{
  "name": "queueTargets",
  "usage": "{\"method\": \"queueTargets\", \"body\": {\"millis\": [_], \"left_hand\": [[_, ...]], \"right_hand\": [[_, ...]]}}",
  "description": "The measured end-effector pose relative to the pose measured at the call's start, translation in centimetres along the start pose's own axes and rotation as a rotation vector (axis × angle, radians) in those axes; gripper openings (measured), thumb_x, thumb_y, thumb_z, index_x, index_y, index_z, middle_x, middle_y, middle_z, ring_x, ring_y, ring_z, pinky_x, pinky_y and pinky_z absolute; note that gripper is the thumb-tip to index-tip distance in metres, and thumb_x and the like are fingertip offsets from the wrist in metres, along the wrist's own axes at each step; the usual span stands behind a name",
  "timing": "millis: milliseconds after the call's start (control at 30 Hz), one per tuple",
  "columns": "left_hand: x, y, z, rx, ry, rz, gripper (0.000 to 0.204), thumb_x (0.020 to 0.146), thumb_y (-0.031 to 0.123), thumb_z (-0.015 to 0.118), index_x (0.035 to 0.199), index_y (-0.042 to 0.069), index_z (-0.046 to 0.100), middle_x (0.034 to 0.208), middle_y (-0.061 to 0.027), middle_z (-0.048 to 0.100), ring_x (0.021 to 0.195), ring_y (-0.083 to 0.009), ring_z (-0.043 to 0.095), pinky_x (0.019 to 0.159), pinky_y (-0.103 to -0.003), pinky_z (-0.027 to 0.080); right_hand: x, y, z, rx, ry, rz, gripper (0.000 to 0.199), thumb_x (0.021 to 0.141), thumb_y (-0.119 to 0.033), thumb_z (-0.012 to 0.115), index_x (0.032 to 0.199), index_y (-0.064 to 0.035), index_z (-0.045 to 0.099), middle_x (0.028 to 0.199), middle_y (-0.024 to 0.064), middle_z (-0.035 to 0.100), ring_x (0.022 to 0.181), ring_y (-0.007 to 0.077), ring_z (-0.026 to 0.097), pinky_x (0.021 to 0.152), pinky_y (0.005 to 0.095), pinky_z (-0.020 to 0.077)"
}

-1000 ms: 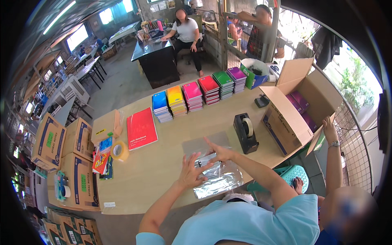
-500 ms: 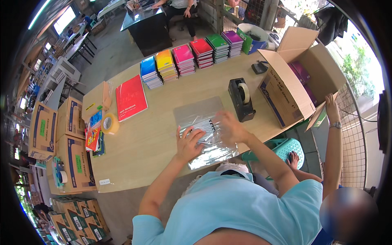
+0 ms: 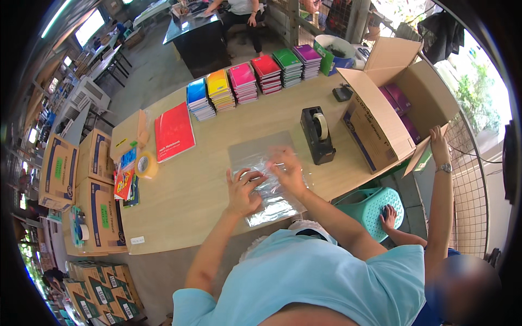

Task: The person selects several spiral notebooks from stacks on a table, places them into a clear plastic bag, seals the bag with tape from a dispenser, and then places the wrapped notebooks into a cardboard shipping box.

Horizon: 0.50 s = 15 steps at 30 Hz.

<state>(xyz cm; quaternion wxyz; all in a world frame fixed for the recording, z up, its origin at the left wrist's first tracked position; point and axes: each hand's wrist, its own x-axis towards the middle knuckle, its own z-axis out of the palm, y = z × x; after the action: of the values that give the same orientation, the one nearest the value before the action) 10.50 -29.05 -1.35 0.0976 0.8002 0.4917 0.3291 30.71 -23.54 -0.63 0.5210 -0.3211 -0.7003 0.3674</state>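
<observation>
Hiding some clear plastic (image 3: 274,209), bent-fingered left hand (image 3: 242,194) and blurred right hand (image 3: 290,174), both grips impossible to tell.

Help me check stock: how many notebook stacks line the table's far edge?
6, left to right: blue stack, yellow stack, pink stack, red stack, green stack, purple stack.

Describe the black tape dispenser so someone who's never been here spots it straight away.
Start at the light brown table and find the open cardboard box at its right end. Just left of that box, past the right hand, sits the black tape dispenser. Unlike the smaller black object farther back, it is long and carries a pale roll of tape.
</observation>
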Motion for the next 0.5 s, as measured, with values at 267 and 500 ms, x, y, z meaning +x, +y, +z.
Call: {"method": "queueTargets", "body": {"millis": [267,500], "left_hand": [[0.2,1.3,-0.2,0.091,0.011,-0.003,0.056,0.059,0.035,0.083,0.112,0.028,0.070,0.119,0.0096,0.061,0.126,-0.0242,0.046,0.114,-0.063,0.007],[-0.1,1.5,0.9,0.147,0.079,-0.004,0.047,0.060,0.029,0.082,0.106,0.026,0.072,0.113,0.0103,0.063,0.124,-0.0241,0.049,0.115,-0.061,0.005]], "right_hand": [[-1.1,-1.1,-2.5,-0.605,-0.277,-0.239,0.022,0.072,-0.006,0.079,0.091,-0.0085,0.070,0.122,0.0135,0.058,0.117,0.0325,0.052,0.098,0.0412,0.0444],[0.5,-0.4,-2.2,-0.069,0.010,-0.016,0.034,0.073,-0.013,0.080,0.103,-0.0112,0.067,0.124,0.0146,0.056,0.117,0.0315,0.052,0.100,0.0412,0.0431]]}}
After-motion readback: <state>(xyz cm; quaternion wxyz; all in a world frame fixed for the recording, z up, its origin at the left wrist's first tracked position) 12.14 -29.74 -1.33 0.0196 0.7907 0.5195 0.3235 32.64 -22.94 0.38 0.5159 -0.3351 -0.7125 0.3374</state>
